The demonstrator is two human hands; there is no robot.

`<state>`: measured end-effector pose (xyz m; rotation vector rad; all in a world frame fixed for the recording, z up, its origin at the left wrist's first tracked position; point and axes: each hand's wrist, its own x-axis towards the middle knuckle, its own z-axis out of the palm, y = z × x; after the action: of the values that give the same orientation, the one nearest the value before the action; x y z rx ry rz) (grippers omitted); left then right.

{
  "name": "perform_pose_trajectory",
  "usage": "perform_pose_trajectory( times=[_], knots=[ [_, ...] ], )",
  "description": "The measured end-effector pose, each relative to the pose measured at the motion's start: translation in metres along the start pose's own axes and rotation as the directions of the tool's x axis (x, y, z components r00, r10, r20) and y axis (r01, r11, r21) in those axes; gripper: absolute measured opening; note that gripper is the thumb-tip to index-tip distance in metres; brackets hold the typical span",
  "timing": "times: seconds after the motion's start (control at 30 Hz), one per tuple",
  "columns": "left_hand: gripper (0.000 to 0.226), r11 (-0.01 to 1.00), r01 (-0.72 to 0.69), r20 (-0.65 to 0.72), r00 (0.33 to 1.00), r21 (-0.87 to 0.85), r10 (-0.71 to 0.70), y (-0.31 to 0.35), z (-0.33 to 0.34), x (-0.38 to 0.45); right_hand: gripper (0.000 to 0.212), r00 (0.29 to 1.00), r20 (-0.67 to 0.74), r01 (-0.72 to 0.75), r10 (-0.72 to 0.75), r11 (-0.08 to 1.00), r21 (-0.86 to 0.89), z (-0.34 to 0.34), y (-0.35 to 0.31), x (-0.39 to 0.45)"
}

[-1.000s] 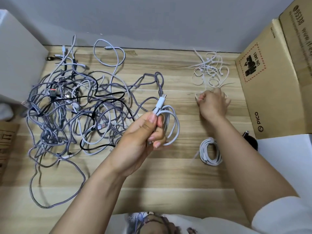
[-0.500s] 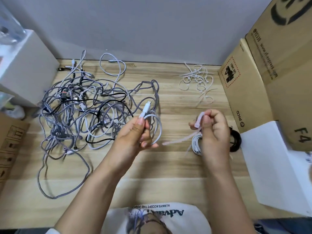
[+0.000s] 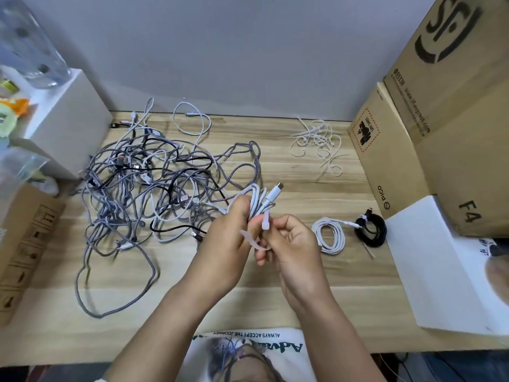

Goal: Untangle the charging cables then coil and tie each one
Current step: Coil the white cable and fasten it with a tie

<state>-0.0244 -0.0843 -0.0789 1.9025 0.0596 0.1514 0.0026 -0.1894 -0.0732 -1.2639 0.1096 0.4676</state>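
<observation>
Coiling looks finished on this cable, and tying appears to be the step in hand. My left hand [image 3: 231, 235] has its fingers curled round the white coiled cable [image 3: 257, 201], bunching the loops so they stand up and away from me, with the plug end [image 3: 275, 192] poking out above my knuckles toward the far right. My right hand [image 3: 289, 244] sits just beside it, touching, and pinches the pale cable tie [image 3: 265, 223] between thumb and fingers; the tie's tail [image 3: 252, 242] trails down between the two hands.

What the coming move turns on, as I judge it: the coil's long axis runs up from my left fist, and the tie lies across it at the fist's right side, so the right hand is the nearer one to wrap it round the bundle. Whether the tie already passes round the loops I cannot tell; fingers hide that spot.

Left of the left hand the tangle of cables [image 3: 154, 188] lies spread on the surface [image 3: 275, 299], well apart from my grip. Right of the right hand rest a tied white coil [image 3: 330, 235] and a tied black coil [image 3: 371, 230]; beyond both hands lie spare ties [image 3: 316, 144].
</observation>
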Motion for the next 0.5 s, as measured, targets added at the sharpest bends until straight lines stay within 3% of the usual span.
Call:
perform_pose_trajectory(
  times=[0.07, 0.17, 0.3, 0.43, 0.5],
  knots=[
    [0.012, 0.991, -0.018, -0.021, 1.0, 0.135, 0.021, -0.002, -0.002, -0.002, 0.02, 1.0, -0.008, 0.007, -0.008, 0.999, -0.048, -0.002, 0.001, -0.002],
    [0.017, 0.983, -0.022, -0.046, 0.998, 0.18, 0.031, -0.007, -0.002, -0.004, 0.023, 1.0, 0.02, 0.001, 0.001, 0.995, -0.096, -0.005, -0.001, -0.002],
    [0.018, 0.975, -0.051, -0.04, 0.997, 0.215, 0.061, 0.001, 0.0, -0.007, 0.008, 0.96, 0.214, -0.217, 0.181, 0.963, 0.157, -0.011, -0.005, -0.002],
    [0.021, 0.951, -0.083, -0.017, 0.996, 0.299, 0.092, 0.0, -0.001, -0.007, 0.038, 0.835, 0.433, -0.524, 0.34, 0.733, 0.434, -0.021, -0.002, 0.004],
    [0.021, 0.948, -0.076, -0.017, 0.996, 0.308, 0.085, 0.001, -0.002, -0.008, 0.035, 0.82, 0.458, -0.546, 0.344, 0.71, 0.444, -0.023, -0.001, 0.005]
  ],
)
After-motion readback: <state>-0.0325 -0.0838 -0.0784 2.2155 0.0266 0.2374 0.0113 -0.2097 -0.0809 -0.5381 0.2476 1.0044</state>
